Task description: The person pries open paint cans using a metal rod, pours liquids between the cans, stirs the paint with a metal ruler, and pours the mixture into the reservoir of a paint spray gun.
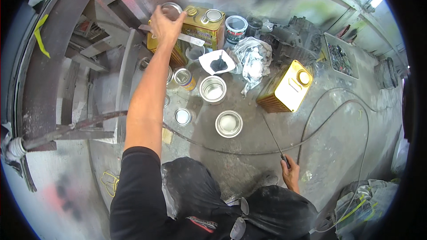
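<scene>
Screwdriver (285, 162) sits by its handle in right hand (291, 173), likely gripped there so the long shaft stays free; it slants forward and left, above the floor (200, 135), tip near the yellow-sided rectangular tin (294, 90). Left hand (167, 26) holds a round metal tin (172, 5) at the back left, fingers and thumb set wide on opposite sides of its rim, presumably to keep it steady; may be only a lid, hand blocks the view. Flat metal strip (192, 40) runs under that hand.

Two open cans (212, 101) stand upright on the floor in front of the person, probably so contents don't spill. White dish (205, 62) just behind keeps a black substance contained. Crumpled plastic sheet (253, 60) lies beside it.

Pose: left arm stretched nearly straight forward, wrist past the small cans, back of hand up. Right hand low and close to the knee, forearm mostly hidden, fingers curled around the handle, shaft pointing away from body.
</scene>
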